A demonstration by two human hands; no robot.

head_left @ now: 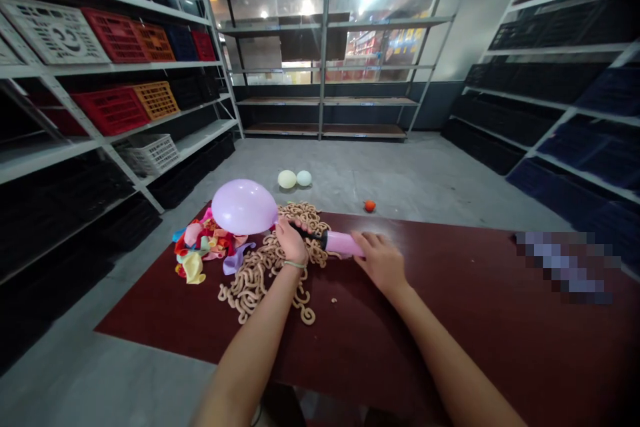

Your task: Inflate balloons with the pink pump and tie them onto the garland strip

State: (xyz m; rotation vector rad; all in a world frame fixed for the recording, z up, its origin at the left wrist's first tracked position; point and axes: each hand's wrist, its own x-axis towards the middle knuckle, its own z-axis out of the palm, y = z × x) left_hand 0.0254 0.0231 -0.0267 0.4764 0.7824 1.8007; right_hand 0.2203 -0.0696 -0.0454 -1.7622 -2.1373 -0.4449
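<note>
Clenching the neck of a lilac balloon [244,207] onto the black nozzle [305,231] of a pink hand pump [343,243] with my left hand [293,243], I am grasping the pump's barrel with my right hand [380,261] at centre frame. My left hand is pressing on tan coils [265,273] on a dark red table [450,320], with crumpled balloons [203,247] lying just left. Two pale balloons [294,178] are sitting on the floor [425,177] beyond the table.

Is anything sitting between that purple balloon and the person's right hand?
Yes. The left hand, closed at the balloon's neck, and the pink pump with its black nozzle lie between the purple balloon and the right hand, which rests on the pump.
</note>
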